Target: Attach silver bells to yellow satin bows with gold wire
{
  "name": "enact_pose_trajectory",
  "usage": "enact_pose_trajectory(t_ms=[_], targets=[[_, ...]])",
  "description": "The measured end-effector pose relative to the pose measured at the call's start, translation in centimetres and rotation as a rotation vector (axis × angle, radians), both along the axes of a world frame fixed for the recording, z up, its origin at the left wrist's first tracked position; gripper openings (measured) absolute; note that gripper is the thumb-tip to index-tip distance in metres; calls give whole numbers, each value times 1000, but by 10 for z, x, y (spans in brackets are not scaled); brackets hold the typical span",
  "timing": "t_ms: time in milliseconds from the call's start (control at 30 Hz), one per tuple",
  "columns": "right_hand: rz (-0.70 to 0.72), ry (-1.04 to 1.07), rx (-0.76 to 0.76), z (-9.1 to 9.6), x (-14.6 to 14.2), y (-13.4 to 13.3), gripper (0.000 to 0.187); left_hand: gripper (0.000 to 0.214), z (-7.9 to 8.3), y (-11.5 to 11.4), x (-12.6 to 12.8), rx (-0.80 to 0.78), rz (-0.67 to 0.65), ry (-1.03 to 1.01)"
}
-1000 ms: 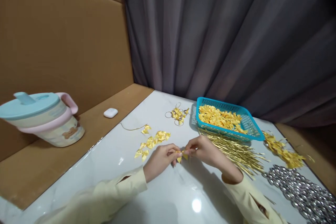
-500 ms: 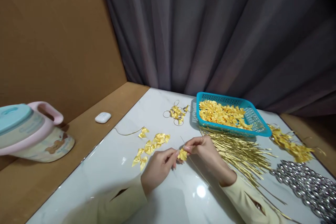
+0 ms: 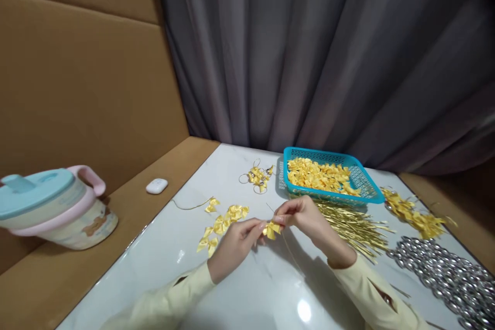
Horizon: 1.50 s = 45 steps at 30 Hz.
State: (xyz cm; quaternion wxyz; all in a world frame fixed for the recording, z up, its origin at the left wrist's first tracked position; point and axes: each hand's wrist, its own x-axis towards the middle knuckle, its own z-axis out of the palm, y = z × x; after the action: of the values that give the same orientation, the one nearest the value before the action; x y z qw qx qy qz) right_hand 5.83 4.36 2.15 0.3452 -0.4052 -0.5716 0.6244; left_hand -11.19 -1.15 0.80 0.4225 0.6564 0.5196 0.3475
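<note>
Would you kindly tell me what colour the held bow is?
The held bow is yellow, seen best in the head view.

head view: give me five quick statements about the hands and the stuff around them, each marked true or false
1. The left hand and right hand have fingers at one yellow bow. True.
2. The blue basket holds silver beads. False: it holds loose yellow bows.
3. The silver beads lie right of the gold strands. True.
4. The cup stands on the white tabletop. False: it stands on the brown ledge.
5. The small white case is nearer the cup than the basket. True.
</note>
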Motion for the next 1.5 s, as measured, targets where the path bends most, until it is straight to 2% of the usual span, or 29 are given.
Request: enact_pose_trajectory(t_ms=[133, 200, 300, 400, 467, 567, 667, 767, 867, 1033, 1167, 1267, 1333, 1400, 1500], targets=[[-12, -14, 182, 32, 13, -12, 15, 39, 40, 0, 8, 52, -48, -37], [-36, -15, 265, 46, 20, -19, 16, 33, 56, -2, 15, 58, -94, -15], [-63, -39, 335, 56, 28, -29, 17, 31, 68, -5, 25, 41, -156, 9], [-70, -99, 337, 51, 33, -35, 17, 33, 65, -2, 25, 0, -192, 45], [-94, -159, 337, 44, 37, -36, 17, 33, 59, 4, 11, -40, -176, 126], [-185, -250, 310, 40, 50, -36, 21, 34, 50, 12, -32, -99, -73, 331], [-310, -349, 308, 48, 72, -32, 27, 30, 43, 7, -81, -223, -113, 392], [-466, -369, 333, 58, 95, -28, 32, 26, 37, -5, -113, -291, -115, 454], [-576, -438, 394, 60, 110, -27, 33, 29, 30, -6, -123, -242, -8, 524], [-668, -479, 483, 54, 119, -28, 37, 35, 12, 19, -117, -51, 252, 625], [-588, -524, 423, 54, 120, -26, 32, 27, -10, 37, -107, 53, 334, 647], [-430, -494, 344, 53, 115, -23, 30, 20, -13, 40, -95, 101, 312, 632], [-312, -427, 324, 49, 104, -22, 27, 19, -3, 37, -81, 124, 265, 612], [-182, -338, 346, 43, 88, -23, 25, 17, 14, 30, -62, 135, 187, 577], [-25, -290, 399, 35, 62, -28, 18, 15, 42, 16, -27, 110, -56, 449]])
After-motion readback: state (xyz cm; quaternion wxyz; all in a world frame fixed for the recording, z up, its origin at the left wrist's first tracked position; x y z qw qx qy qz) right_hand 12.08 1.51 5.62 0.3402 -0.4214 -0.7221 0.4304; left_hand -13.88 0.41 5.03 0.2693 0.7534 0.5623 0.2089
